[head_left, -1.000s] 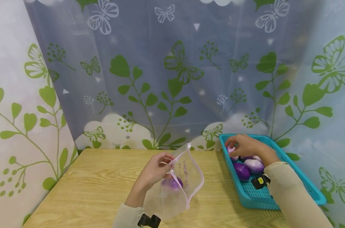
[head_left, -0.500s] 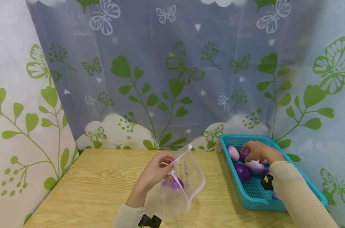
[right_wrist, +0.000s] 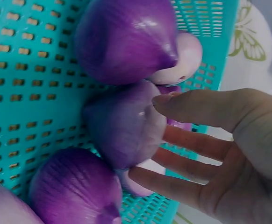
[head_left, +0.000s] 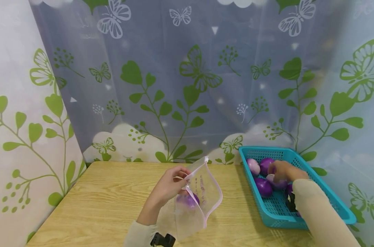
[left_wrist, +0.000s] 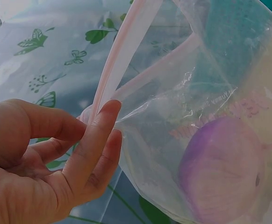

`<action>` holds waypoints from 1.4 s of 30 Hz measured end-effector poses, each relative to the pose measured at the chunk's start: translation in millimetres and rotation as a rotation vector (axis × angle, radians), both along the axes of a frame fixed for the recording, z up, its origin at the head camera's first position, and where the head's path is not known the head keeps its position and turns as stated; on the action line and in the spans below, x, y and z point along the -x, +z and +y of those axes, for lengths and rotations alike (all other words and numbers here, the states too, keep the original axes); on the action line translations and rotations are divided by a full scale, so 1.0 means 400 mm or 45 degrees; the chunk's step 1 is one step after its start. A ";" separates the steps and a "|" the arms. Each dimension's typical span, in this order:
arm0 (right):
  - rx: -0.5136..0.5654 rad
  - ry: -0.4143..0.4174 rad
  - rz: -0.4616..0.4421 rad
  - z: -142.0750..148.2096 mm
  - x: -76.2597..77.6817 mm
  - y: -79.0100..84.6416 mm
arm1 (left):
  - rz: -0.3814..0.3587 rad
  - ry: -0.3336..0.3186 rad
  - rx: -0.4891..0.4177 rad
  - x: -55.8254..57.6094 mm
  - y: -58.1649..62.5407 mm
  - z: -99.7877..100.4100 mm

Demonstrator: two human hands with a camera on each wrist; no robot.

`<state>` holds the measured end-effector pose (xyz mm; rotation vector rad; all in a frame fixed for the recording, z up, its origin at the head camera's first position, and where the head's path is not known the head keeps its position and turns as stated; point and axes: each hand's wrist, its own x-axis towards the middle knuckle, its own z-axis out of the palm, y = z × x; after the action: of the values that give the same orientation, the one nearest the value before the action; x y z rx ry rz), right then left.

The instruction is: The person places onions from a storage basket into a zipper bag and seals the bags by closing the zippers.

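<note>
My left hand (head_left: pixel 171 183) pinches the top edge of a clear, pink-rimmed zip bag (head_left: pixel 212 192), whose mouth gapes. Inside the bag lies a purple onion (left_wrist: pixel 225 172), seen through the plastic in the left wrist view. Over at the right, my right hand (head_left: pixel 287 170) reaches into a teal basket (head_left: pixel 279 220) of onions. In the right wrist view its thumb touches a pale purple onion (right_wrist: pixel 126 123), with the other fingers spread along the onion's side, partly hidden behind it. Dark purple onions (right_wrist: pixel 75 186) (right_wrist: pixel 126 42) lie on either side.
A pale pink onion (head_left: pixel 253 166) and a dark onion (head_left: pixel 263 187) lie along the basket's left side. Bare wood tabletop (head_left: pixel 112 195) spreads left of the bag. A printed curtain (head_left: pixel 162 85) hangs behind the table.
My right hand has left the pale pink onion at the basket's far left, passed over a dark one, and come to the pale purple onion nearer the middle. The left hand and bag stay put.
</note>
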<state>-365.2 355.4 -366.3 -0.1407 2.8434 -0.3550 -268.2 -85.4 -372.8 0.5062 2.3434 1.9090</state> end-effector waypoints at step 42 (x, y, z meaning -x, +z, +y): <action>0.012 0.046 0.109 0.018 0.026 -0.048 | 0.004 -0.007 -0.009 0.003 -0.002 -0.003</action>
<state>-375.5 362.8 -385.5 -0.2142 2.9193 -0.3636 -269.3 -86.8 -373.6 0.5161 2.3353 1.9167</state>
